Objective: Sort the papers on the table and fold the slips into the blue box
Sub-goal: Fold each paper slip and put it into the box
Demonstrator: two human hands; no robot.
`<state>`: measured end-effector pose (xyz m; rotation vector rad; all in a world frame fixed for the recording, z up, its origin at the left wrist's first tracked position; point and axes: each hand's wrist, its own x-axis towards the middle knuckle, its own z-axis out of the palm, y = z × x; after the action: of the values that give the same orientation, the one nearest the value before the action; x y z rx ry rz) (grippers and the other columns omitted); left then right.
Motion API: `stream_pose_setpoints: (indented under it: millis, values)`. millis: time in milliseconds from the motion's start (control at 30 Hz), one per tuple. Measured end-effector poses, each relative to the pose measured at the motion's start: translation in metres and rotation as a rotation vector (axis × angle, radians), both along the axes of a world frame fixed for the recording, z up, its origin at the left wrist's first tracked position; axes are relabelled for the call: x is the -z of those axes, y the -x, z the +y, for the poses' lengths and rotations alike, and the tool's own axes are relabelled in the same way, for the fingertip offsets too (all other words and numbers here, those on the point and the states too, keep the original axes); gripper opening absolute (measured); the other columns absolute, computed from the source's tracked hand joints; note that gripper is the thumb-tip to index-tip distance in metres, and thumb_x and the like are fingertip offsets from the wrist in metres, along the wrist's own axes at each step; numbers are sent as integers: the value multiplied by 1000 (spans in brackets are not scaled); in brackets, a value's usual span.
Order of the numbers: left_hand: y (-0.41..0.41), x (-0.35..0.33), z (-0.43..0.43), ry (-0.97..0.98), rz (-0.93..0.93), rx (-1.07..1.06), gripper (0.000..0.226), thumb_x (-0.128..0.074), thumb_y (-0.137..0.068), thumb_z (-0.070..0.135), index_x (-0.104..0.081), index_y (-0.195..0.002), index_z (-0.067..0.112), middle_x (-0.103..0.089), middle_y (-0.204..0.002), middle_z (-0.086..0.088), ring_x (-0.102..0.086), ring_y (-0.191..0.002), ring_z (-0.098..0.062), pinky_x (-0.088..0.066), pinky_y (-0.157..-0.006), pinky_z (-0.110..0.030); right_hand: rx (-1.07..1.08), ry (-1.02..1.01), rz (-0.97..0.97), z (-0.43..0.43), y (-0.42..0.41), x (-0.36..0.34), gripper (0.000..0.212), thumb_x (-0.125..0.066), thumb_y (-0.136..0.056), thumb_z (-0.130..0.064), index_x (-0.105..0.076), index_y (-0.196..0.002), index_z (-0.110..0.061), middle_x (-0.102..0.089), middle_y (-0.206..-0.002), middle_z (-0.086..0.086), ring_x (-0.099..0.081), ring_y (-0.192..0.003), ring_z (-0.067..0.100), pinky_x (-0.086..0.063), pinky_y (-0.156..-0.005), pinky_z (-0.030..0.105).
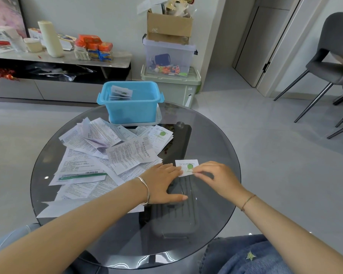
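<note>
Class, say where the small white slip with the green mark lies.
Head view: the green-marked white slip lies on the round glass table, right of the loose paper pile, between the left hand and right hand.

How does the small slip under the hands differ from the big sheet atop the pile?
The slip is small, the sheet larger. The slip lies alone on the glass table, held by the left hand and right hand; the sheet rests untouched on the pile. Both are printed white paper.

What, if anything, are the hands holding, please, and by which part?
A slip: the right hand pinches its lower right edge; the left hand presses its left edge with straight fingers.
</note>
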<state>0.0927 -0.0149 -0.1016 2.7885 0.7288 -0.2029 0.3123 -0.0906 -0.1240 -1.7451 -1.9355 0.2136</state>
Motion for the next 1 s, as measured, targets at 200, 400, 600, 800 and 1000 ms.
stream_pose_setpoints:
  millis: [200,400,600,800,1000]
  values:
    - [4,-5,-4,23,-207,-80,102,-46,-83,70,5,-153,16,-51,-123,-1,-45,-114,-18,-24,-97,-21,181,108,424,12,7,-5,7,-69,-86,-25,-71,-80,-24,-69,-77,-10,-60,-75,9,-46,-70,20]
    - [6,-2,0,-31,-210,-75,103,-24,-72,85,-16,-152,20,-45,-135,3,-37,-127,-14,-20,-107,-22,245,135,490,28,10,-2,10,-72,-83,-21,-69,-74,-22,-69,-71,-1,-57,-63,11,-47,-65,25]
    - [10,14,7,-250,-182,-3,100,-6,-79,82,-48,-138,14,-47,-138,-6,-45,-127,-26,-29,-111,-40,293,170,433,35,14,-5,10,-73,-82,-20,-69,-73,-19,-66,-67,-3,-54,-59,4,-42,-57,16]
    - [7,8,-1,-189,-50,-23,99,-1,-68,79,-3,-153,27,-11,-159,8,-4,-146,-16,12,-115,-31,330,163,393,37,17,-5,9,-72,-82,-17,-68,-74,-17,-64,-65,-5,-54,-57,4,-40,-56,18]
    - [4,11,-3,-222,-80,4,103,1,-70,81,-12,-153,21,-11,-160,4,-9,-146,-18,10,-115,-33,338,164,329,38,19,-7,11,-71,-82,-15,-68,-72,-16,-58,-62,-10,-49,-54,5,-36,-51,13]
